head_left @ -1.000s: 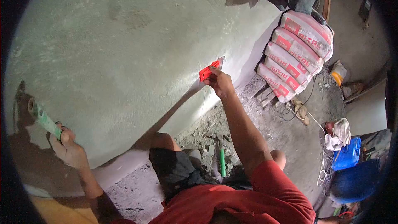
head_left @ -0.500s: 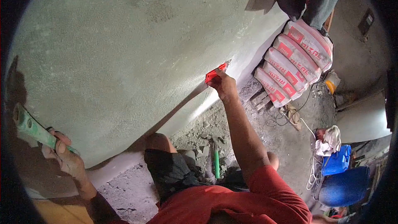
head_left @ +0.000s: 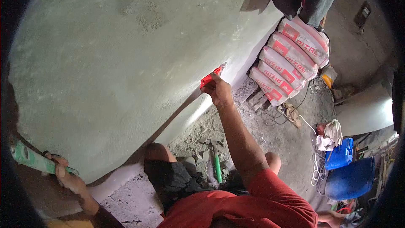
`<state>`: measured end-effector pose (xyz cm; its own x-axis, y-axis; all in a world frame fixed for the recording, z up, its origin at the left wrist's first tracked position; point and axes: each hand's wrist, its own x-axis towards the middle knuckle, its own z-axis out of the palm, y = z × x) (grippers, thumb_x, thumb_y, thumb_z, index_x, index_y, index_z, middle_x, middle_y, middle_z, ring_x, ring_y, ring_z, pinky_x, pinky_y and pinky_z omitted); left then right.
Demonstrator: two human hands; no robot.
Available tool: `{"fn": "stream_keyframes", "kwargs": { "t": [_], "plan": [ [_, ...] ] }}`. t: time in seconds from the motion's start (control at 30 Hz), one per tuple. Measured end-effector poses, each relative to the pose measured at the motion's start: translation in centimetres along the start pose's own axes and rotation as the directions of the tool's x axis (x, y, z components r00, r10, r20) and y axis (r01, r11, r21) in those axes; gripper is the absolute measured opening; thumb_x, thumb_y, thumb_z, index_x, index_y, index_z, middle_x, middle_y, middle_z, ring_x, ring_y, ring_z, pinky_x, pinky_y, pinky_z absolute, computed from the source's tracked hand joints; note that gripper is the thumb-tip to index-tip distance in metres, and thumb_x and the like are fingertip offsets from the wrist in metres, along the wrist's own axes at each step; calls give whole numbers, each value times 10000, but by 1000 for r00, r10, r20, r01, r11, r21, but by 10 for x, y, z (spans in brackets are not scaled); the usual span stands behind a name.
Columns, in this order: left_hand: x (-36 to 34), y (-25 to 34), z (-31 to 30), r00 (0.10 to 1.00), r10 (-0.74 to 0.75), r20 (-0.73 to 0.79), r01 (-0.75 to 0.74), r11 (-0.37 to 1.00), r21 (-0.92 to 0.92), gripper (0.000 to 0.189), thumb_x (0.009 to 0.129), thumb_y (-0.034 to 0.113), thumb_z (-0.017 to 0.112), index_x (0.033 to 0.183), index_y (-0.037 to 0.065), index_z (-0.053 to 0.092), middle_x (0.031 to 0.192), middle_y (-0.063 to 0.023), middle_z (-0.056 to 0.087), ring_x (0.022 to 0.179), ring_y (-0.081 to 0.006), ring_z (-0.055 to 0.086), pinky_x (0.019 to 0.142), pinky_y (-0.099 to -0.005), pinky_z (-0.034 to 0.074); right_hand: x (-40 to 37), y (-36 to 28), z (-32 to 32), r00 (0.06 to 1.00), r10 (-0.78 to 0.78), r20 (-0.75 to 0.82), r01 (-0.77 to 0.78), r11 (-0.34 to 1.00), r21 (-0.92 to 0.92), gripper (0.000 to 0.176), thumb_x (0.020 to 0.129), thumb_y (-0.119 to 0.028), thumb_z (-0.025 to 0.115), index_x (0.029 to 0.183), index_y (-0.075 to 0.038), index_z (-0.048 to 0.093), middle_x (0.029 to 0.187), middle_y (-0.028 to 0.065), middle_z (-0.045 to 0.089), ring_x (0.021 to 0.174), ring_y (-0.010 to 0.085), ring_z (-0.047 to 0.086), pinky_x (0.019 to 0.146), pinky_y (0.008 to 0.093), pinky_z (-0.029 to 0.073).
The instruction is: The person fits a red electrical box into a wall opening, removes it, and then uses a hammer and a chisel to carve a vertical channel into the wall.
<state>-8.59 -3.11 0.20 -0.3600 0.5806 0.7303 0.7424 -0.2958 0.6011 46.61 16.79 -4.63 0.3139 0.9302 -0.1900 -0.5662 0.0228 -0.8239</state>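
Observation:
My right hand (head_left: 218, 89) pinches a red plastic electrical box (head_left: 210, 78) against the lower part of the grey plastered wall (head_left: 114, 59). A small rough patch (head_left: 223, 65) in the plaster shows at the box's upper end. What lies behind the box is hidden. Off to the left, my left hand (head_left: 69, 179) is wrapped round a green spirit level (head_left: 36, 160), held near the wall with its far end pointing left. A hammer with a green handle (head_left: 217, 166) lies on the rubble between my knees, touched by neither hand.
Stacked cement bags (head_left: 291, 57) stand beyond my right hand, with a person's trousered legs (head_left: 318, 0) behind them. Broken plaster covers the floor (head_left: 185, 139) along the wall. A white cable (head_left: 314, 164), a blue container (head_left: 339, 154) and a blue chair (head_left: 350, 179) are to the right.
The whole view has shifted slightly, so the box, bags and hammer appear a little further left. Both hands keep their holds; the level now looks nearer to horizontal in view.

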Motion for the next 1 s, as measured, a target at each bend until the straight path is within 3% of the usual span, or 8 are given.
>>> {"fn": "stream_keyframes", "kwargs": {
  "t": [0.1, 0.3, 0.4, 0.5, 0.67, 0.7, 0.83, 1.0],
  "plan": [
    [5, -3, 1, 998, -46, 44, 51, 994, -101, 509, 979, 473, 406, 1022, -17, 533, 969, -62, 475, 974, -208, 441, 949, -340, 322, -1, 0, -1, 1000, -7, 2, 7, 1000, 4, 233, 978, -202, 524, 991, 22, 583, 792, 142, 646, 669, 261, 651, 602, 388, 573],
    [1, -12, 3, 974, -189, -122, 154, 956, -251, 483, 979, 457, 454, 1069, -6, 552, 998, -50, 487, 959, -204, 440, 953, -341, 334, 1, -2, -1, 1000, -3, 2, 3, 1000, -30, 250, 980, -204, 511, 1037, 32, 570, 804, 145, 646, 681, 262, 652, 601, 381, 572],
    [-6, -46, -12, 999, 32, 39, -25, 986, -166, 493, 984, 424, 464, 1199, -13, 543, 1045, -59, 508, 985, -202, 447, 957, -342, 342, -1, -3, 0, 1000, 12, -9, -12, 999, -33, 258, 981, -200, 504, 1059, 38, 566, 817, 148, 645, 683, 265, 651, 601, 379, 573],
    [6, 5, 6, 982, -174, -75, 135, 920, -369, 489, 997, 390, 451, 1261, -15, 524, 1076, -73, 518, 1008, -206, 458, 959, -354, 348, -2, -3, 1, 1000, 6, -6, -6, 1000, -23, 260, 981, -203, 504, 1063, 35, 568, 818, 152, 641, 694, 272, 652, 603, 386, 573],
    [2, -7, 0, 997, 69, -18, -71, 986, -152, 417, 1015, 323, 434, 1216, -25, 546, 1109, -92, 539, 1014, -213, 488, 942, -365, 375, 0, -9, -3, 999, 40, 20, -38, 995, -90, 311, 971, -283, 541, 1055, 13, 588, 821, 141, 642, 721, 266, 652, 624, 410, 570],
    [0, -7, 1, 988, 154, -22, -156, 983, -92, 399, 1019, 304, 431, 1206, -28, 551, 1123, -99, 543, 1017, -214, 494, 937, -366, 383, -6, -18, -2, 995, 97, -20, -99, 967, -237, 366, 964, -348, 550, 1058, 2, 598, 846, 128, 655, 732, 252, 650, 625, 407, 562],
    [3, -8, 2, 824, 567, -12, -556, 811, 181, 334, 1033, 228, 421, 1167, -38, 571, 1179, -123, 557, 1031, -214, 516, 915, -370, 416, -13, -39, -10, 971, 237, 25, -181, 801, -571, 516, 927, -547, 552, 1052, -51, 629, 926, 84, 691, 772, 207, 637, 634, 403, 538],
    [10, 32, 5, 857, 513, -43, -502, 852, 150, 272, 1036, 135, 415, 1151, -39, 590, 1156, -139, 606, 991, -229, 578, 874, -372, 470, -2, -47, -16, 931, 350, 103, -226, 777, -588, 462, 915, -578, 554, 1018, -144, 676, 874, 14, 700, 734, 150, 633, 666, 381, 511]
  ]
}}
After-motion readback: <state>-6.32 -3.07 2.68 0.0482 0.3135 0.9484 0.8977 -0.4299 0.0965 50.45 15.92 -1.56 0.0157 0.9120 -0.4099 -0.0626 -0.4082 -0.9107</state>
